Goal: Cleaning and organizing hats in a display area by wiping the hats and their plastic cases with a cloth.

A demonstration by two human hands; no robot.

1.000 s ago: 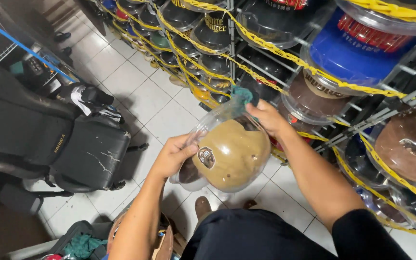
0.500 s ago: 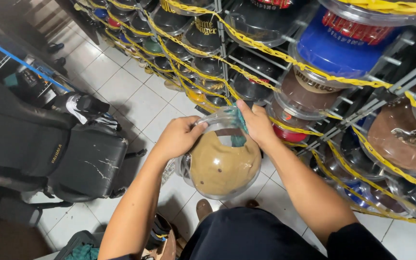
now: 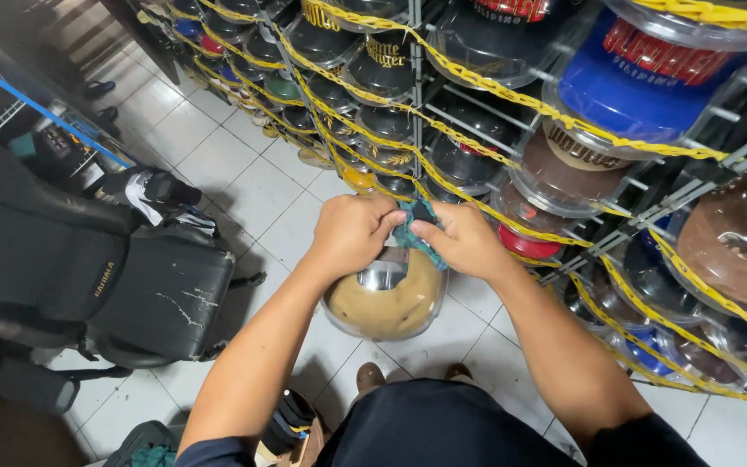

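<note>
I see both hands together at chest height: left hand (image 3: 352, 232) and right hand (image 3: 464, 239) pinching a teal cloth (image 3: 415, 227) over a clear-cased tan cap (image 3: 386, 298), possibly gripping its top, beside the cap rack (image 3: 564, 130).

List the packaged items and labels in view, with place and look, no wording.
Clear dome case, held under both hands: tan cap inside.
Blue cap in dome, rack top right: red lettering.
Brown cap in dome, below it: cream label.
Black chair, left: small gold logo.

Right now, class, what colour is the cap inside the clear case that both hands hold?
Tan cap, best seen in the head view.
</note>
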